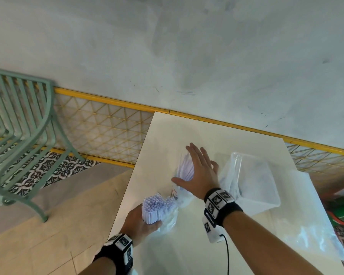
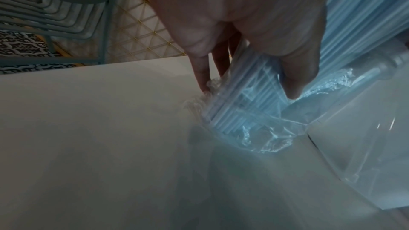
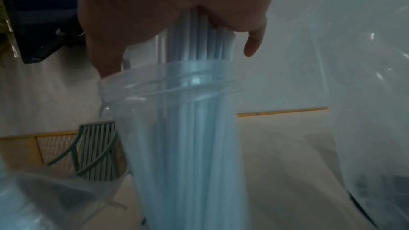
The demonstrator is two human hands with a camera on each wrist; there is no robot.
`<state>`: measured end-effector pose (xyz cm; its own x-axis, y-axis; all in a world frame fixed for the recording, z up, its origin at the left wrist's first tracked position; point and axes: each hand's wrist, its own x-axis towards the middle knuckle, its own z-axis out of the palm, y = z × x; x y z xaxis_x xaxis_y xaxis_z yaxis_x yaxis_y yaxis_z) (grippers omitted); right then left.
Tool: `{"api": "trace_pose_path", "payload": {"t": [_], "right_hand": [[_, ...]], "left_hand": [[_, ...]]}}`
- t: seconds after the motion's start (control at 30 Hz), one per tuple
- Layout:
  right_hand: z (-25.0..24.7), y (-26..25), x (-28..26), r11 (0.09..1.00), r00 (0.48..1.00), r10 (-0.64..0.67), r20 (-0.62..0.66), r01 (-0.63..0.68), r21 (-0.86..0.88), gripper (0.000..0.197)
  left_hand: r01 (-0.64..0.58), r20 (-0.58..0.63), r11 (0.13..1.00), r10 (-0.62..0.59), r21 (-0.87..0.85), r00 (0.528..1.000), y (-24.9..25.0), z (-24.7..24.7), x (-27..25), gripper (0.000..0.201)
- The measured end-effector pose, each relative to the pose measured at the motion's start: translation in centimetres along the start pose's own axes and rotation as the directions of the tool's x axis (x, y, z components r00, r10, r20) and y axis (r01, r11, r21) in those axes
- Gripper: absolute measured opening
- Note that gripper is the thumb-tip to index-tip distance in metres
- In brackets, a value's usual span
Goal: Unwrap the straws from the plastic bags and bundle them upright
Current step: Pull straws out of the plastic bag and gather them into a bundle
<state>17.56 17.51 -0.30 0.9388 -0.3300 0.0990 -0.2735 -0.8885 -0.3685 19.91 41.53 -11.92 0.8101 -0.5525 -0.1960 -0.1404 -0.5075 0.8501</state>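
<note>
My left hand (image 1: 140,222) grips a bundle of white straws (image 1: 157,205) that stands upright near the table's left edge. A crumpled clear plastic bag (image 1: 169,218) hangs around the bundle's lower end. In the left wrist view my fingers (image 2: 200,69) and thumb curl round these straws (image 2: 243,97) and the bag (image 2: 265,137). My right hand (image 1: 200,172) lies flat with spread fingers on the tops of other straws (image 1: 185,167). The right wrist view shows those straws (image 3: 199,45) upright in a clear round jar (image 3: 177,128) under my palm.
A clear rectangular plastic bin (image 1: 255,181) with a plastic bag in it stands right of my right hand. The white table (image 1: 187,245) ends close to my left hand. A green metal chair (image 1: 28,139) stands on the floor to the left.
</note>
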Motion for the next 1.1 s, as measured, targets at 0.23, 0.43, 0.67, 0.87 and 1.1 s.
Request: {"api": "trace_pose_path", "payload": {"t": [0.23, 0.43, 0.67, 0.87, 1.1], "right_hand": [[1.1, -0.9, 2.2, 0.983, 0.992, 0.058, -0.117, -0.036, 0.179, 0.043], [0.6, -1.3, 2.7, 0.843, 0.944, 0.295, -0.148, -0.185, 0.505, 0.019], [0.0, 0.1, 1.4, 0.950, 0.982, 0.116, -0.147, -0.067, 0.306, 0.026], [-1.7, 0.3, -0.4, 0.995, 0.982, -0.098, -0.163, 0.101, 0.011, 0.033], [-3.4, -1.7, -5.1, 0.904, 0.862, -0.362, 0.353, 0.234, 0.357, 0.061]], "left_hand": [[-0.009, -0.012, 1.000, 0.009, -0.007, 1.000, 0.2, -0.1, -0.2, 0.057], [-0.008, -0.016, 1.000, 0.007, -0.015, 1.000, 0.2, 0.0, 0.0, 0.058], [-0.005, -0.012, 1.000, 0.005, 0.006, 1.000, 0.1, -0.1, 0.0, 0.056], [-0.023, -0.017, 0.999, 0.024, 0.023, 1.000, 0.3, -0.1, -0.1, 0.045], [-0.034, -0.017, 0.999, 0.035, 0.035, 0.999, 0.3, 0.0, -0.2, 0.044]]}}
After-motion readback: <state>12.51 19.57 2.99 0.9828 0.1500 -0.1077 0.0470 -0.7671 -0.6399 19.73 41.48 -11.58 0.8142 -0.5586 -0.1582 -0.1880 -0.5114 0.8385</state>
